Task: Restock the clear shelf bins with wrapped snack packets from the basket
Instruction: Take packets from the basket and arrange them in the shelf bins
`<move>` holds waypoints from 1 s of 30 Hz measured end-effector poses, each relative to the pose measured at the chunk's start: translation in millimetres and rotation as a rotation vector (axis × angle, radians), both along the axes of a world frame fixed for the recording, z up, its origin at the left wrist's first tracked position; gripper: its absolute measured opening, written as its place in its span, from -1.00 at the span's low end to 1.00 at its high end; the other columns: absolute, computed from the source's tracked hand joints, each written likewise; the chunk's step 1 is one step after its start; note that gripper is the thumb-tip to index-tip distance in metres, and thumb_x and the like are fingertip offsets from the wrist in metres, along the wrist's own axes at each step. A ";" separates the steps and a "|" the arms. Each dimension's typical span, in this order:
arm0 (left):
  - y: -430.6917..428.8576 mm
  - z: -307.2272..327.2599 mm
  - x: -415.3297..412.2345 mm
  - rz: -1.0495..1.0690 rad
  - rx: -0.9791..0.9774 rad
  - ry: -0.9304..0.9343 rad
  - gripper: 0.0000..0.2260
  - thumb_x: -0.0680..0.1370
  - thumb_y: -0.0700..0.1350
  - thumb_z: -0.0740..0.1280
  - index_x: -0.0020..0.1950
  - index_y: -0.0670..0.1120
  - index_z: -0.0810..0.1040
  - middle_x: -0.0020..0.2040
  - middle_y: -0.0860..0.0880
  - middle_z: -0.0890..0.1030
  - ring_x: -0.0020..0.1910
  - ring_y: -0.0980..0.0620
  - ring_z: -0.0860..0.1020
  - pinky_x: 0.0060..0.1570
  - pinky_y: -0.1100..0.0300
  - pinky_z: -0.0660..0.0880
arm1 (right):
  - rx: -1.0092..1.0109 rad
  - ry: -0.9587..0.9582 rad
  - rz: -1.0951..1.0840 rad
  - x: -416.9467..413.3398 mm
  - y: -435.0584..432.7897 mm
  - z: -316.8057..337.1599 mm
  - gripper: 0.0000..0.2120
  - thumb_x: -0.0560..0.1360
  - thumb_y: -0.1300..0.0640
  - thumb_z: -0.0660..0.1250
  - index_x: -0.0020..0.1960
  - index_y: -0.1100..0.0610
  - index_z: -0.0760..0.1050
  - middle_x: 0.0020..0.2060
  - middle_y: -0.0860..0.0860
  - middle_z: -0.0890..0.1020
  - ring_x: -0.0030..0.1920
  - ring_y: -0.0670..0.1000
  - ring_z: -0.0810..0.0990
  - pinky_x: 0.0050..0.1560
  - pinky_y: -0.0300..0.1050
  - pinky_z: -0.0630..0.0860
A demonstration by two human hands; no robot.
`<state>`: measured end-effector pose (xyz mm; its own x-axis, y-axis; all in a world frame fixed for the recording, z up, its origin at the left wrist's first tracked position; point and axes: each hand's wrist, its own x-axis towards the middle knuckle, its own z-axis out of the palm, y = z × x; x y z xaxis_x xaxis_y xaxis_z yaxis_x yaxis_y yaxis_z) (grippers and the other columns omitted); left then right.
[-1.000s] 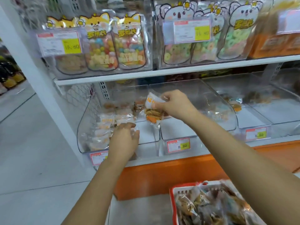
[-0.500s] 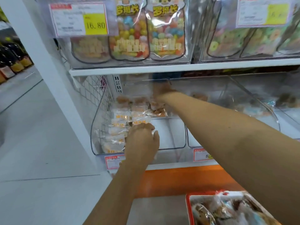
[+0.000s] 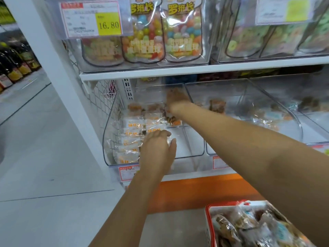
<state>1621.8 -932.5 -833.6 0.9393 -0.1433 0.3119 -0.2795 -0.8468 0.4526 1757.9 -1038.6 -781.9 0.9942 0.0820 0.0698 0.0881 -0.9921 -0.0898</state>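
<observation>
Both hands' grip unclear inside clear bin [image 3: 114, 139]; upper tag [image 3: 92, 18] reads 16.80.

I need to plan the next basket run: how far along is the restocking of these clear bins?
Partly done. The leftmost bin already holds rows of white packets. In hand: the right hand reaches deep into that bin's back, the left hand rests at its front; the grip is blurred. Left: the red basket looks full of wrapped packets, and the neighbouring bin is sparsely filled.

Pale grey tiled floor [image 3: 44, 157]; white shelving upright [image 3: 53, 72]; orange base panel [image 3: 195, 191]; distant bottle aisle [image 3: 16, 61]
</observation>
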 end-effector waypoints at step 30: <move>-110.4 -109.7 -163.1 -0.475 0.379 0.807 -0.80 0.59 -0.15 0.17 0.05 -0.16 0.56 -0.18 -0.06 0.53 -0.22 0.00 0.48 -0.38 0.23 0.35 | 0.023 0.736 -0.228 -322.6 -236.4 -137.9 -0.35 0.45 0.02 0.44 0.42 0.19 0.26 0.38 0.09 0.34 0.40 0.10 0.28 0.37 -0.02 0.29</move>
